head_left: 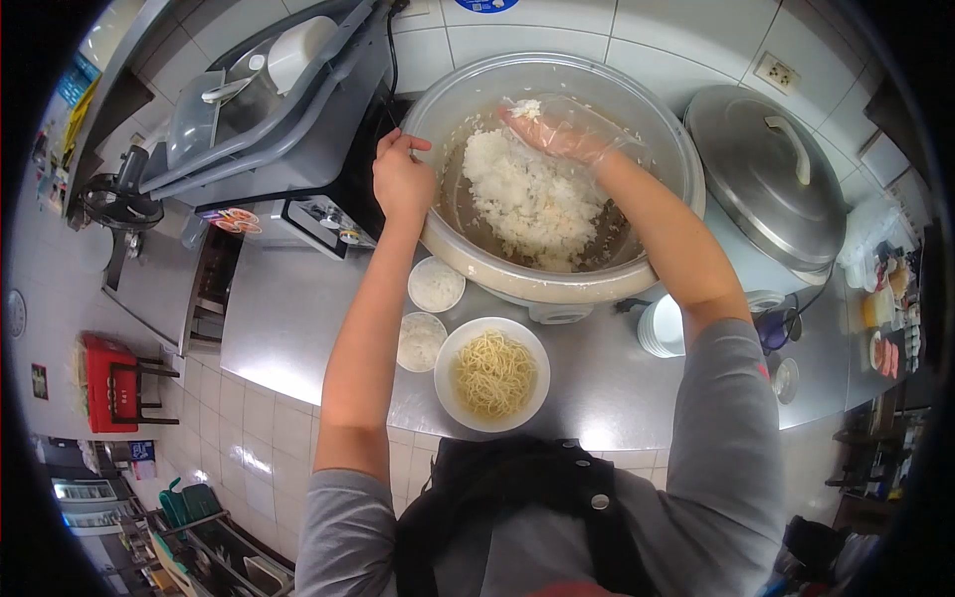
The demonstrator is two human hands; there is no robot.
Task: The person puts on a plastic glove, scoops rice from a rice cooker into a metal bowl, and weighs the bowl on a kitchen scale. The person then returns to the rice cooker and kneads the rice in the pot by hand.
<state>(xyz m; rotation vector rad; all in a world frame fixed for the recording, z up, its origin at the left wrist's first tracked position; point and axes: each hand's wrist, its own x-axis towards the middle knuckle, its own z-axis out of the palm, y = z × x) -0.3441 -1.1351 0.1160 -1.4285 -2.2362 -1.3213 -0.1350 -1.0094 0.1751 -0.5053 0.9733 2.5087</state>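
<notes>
A large round rice cooker (pixel 567 287) stands against the tiled wall with a mound of cooked white rice (pixel 532 199) inside. My right hand (pixel 557 134), in a clear plastic glove, reaches over the rice at the far side of the pot. Its fingers are curled, with a clump of rice at the fingertips. My bare left hand (pixel 404 179) is at the pot's left rim, fingers loosely bent and apart, holding nothing. Nearer me are two small bowls of rice, a back bowl (pixel 437 285) and a front bowl (pixel 422 342), beside a larger white bowl of noodles (pixel 492 373).
A second cooker with a metal lid (pixel 766 169) stands at the right. Stacked white bowls (pixel 662 326) lie on the steel counter (pixel 288 328). To the left, a grey plastic tub (pixel 269 119) sits above a dark appliance (pixel 338 219). A red crate (pixel 109 383) is farther left.
</notes>
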